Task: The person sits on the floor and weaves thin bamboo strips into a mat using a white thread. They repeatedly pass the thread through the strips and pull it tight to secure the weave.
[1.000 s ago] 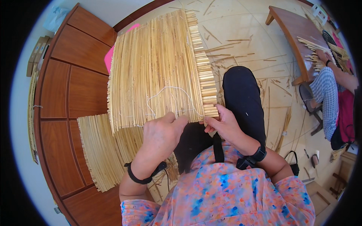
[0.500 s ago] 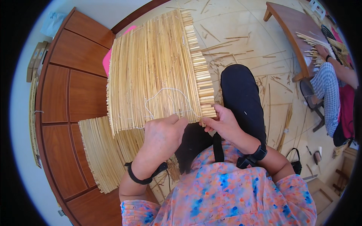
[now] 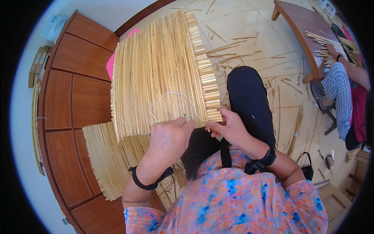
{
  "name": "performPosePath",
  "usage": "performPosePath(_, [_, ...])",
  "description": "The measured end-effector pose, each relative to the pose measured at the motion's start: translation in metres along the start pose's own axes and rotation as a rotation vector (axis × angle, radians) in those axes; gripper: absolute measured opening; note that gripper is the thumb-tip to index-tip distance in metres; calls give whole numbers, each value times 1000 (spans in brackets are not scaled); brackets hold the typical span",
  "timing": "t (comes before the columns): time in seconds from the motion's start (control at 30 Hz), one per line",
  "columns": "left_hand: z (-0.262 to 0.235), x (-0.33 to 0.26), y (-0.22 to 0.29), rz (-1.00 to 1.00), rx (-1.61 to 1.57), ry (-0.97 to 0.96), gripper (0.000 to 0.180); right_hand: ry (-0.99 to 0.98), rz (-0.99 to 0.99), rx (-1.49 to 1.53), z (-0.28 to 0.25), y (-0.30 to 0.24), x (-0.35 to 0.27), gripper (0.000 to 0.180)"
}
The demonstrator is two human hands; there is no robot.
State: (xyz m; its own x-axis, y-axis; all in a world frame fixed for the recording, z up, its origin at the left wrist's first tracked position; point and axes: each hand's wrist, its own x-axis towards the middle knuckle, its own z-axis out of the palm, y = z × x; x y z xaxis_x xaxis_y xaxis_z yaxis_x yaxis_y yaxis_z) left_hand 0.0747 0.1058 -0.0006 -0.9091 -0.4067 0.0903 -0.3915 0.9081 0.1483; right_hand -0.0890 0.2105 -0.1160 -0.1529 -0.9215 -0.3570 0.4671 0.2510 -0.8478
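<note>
A mat of straight yellow reed stalks lies slanted in front of me, its stalks tied side by side with white thread. My left hand is closed at the mat's near edge; its fingertips are partly hidden, thumb and forefinger pressed against the edge stalks. At the near right corner, my right hand pinches the stalk ends between thumb and fingers. A loose loop of white thread lies on the mat just beyond my left hand. Thicker cut stalk ends stick out along the right side.
Another reed mat lies lower left, beside brown wooden panels. Something pink shows behind the upper mat. Loose stalks litter the tiled floor. At right, another person's hand rests by stalks on a wooden table.
Both hands keep their hold with almost no movement. The view has shifted very slightly; the mat and thread loop look the same.
</note>
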Motion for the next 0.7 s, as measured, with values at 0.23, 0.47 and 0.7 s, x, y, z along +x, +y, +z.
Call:
performPosePath(0.23, [0,1,0,6,5,7,7,-8,15,-29,0,-1,-1,21])
performPosePath(0.47, [-5,4,2,42,47,-28,8,-2,15,-41,0,-3,-1,21])
performPosePath(0.7, [-11,12,6,107,111,-70,8,-9,-11,-41,-3,0,0,21])
